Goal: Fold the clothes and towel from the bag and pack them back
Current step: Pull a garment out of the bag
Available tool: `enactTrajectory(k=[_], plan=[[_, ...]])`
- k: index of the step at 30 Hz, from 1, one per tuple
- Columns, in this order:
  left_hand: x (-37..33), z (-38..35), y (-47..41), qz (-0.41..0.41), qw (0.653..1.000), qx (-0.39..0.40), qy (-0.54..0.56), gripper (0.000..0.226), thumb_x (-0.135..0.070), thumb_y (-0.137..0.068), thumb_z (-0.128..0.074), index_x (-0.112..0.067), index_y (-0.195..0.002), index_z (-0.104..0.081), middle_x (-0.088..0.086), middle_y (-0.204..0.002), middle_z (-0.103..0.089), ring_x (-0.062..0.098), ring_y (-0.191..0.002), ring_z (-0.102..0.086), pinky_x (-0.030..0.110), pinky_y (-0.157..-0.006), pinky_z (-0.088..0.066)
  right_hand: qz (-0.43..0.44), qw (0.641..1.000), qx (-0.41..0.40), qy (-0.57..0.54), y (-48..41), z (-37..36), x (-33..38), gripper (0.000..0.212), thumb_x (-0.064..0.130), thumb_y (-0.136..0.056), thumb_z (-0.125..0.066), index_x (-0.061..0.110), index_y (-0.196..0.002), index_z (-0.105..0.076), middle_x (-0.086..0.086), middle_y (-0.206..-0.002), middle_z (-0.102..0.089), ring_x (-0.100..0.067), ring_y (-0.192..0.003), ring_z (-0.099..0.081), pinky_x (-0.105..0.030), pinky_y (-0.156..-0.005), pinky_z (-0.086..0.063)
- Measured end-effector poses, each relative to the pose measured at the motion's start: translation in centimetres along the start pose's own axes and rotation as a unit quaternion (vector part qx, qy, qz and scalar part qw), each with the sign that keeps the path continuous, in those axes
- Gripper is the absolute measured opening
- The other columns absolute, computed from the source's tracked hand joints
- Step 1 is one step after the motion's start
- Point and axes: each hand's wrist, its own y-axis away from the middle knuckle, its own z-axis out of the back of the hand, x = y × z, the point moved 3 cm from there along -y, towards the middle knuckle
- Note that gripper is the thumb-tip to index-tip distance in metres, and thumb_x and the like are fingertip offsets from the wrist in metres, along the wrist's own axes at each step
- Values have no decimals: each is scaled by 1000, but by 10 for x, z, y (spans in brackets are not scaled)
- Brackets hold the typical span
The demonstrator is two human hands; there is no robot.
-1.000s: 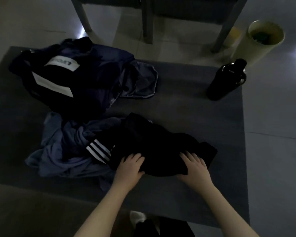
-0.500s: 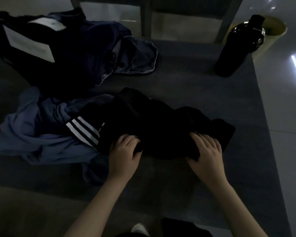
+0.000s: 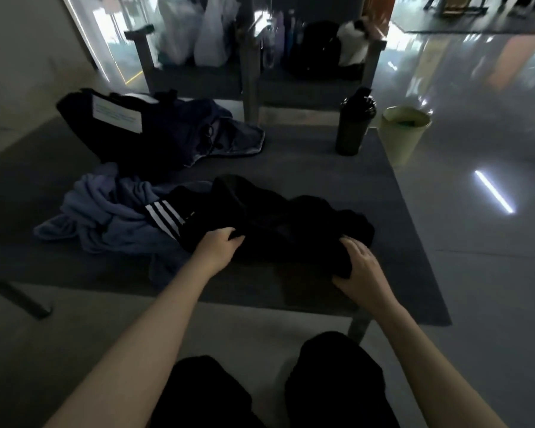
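Black garment lies crumpled near the front edge of the grey-covered worktop, roughly in the middle; its long axis runs left to right along that edge, with the end that bears three white stripes pointing left and the bunched, plain end pointing right; the left hand pinches the near edge of the cloth just right of the stripes, fingers curled into the fabric; the right hand grips the bunched right end, fingers curled round it; the striped end overlaps a rumpled blue cloth, which spreads to the left and touches the garment, so that the two are tangled there; whether it is the towel or a piece of clothing I cannot tell; behind both, at the back left of the worktop, sits a dark bag with a pale label on its side and its mouth slumped open toward the right; a black bottle stands upright at the back right corner, well apart from the garment; just beside it, off the worktop on the floor, stands a pale green bin; further back a bench carries white plastic bags and a dark backpack; the person's knees, in black, show at the bottom.
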Motion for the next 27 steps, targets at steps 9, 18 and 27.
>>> enactTrajectory(k=[9,18,27], plan=[[-18,-5,23,21,988,116,-105,70,-68,-86,-42,-19,-136,-49,4,-134,-53,25,-121,-50,41,-105,-39,-207,970,-83,-99,17,28,-24,65,41,-92,-54,11,-144,-32,-11,-147,-36,-31,-136,-29,-43,-108,-29],[-80,-29,-31,-100,981,45,-157,60,-34,-90,-59,-21,-143,-35,-1,-144,-40,20,-128,-42,40,-106,-37,-315,884,-40,-343,-41,20,-40,42,6,-79,-69,2,-116,-51,-7,-99,-61,-12,-78,-59,-18,-53,-43],[-120,-69,-47,-193,928,106,-301,106,-38,-74,-74,-25,-152,-3,-2,-157,-17,19,-145,-11,41,-118,-13,-47,948,-136,-283,-26,68,-30,38,-15,-65,-71,21,-71,-61,4,-76,-61,-6,-70,-57,-17,-67,-46]])
